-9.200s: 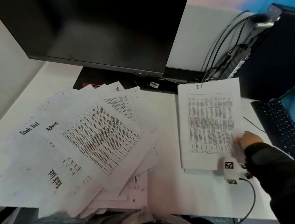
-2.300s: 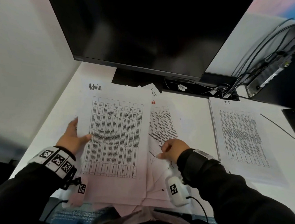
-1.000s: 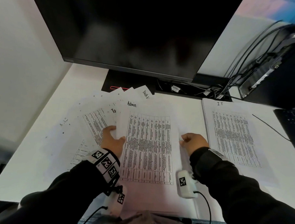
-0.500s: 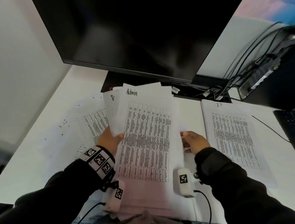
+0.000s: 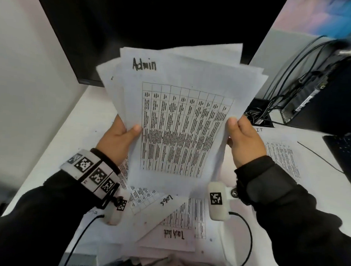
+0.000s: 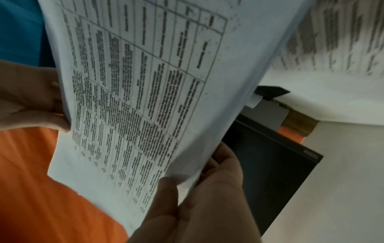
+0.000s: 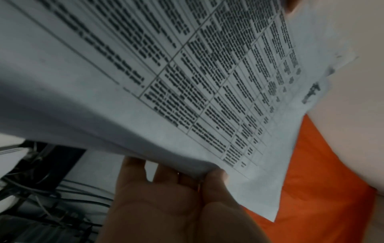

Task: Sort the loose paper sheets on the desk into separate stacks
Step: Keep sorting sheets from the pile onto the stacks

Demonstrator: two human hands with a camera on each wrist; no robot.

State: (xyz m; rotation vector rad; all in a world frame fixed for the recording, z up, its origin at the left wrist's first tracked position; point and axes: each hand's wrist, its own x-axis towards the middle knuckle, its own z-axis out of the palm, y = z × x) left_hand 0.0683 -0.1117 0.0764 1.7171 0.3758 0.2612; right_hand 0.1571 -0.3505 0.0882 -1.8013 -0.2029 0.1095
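Observation:
A bundle of printed sheets, its top sheet headed "Admin" over a table, is raised upright above the desk. My left hand grips its left edge, thumb on the front, fingers behind. My right hand grips its right edge the same way. The wrist views show the same bundle pinched by each thumb. Loose sheets, one marked "Task list", lie on the desk below the bundle. A stack headed "IT" lies flat at the right.
A large dark monitor stands right behind the raised bundle. Cables and a black computer case fill the back right. A dark keyboard lies at the right edge. A wall closes off the left side of the white desk.
Both hands gathered the spread sheets behind the "Admin" page and lifted the bundle off the desk to an upright position before the monitor.

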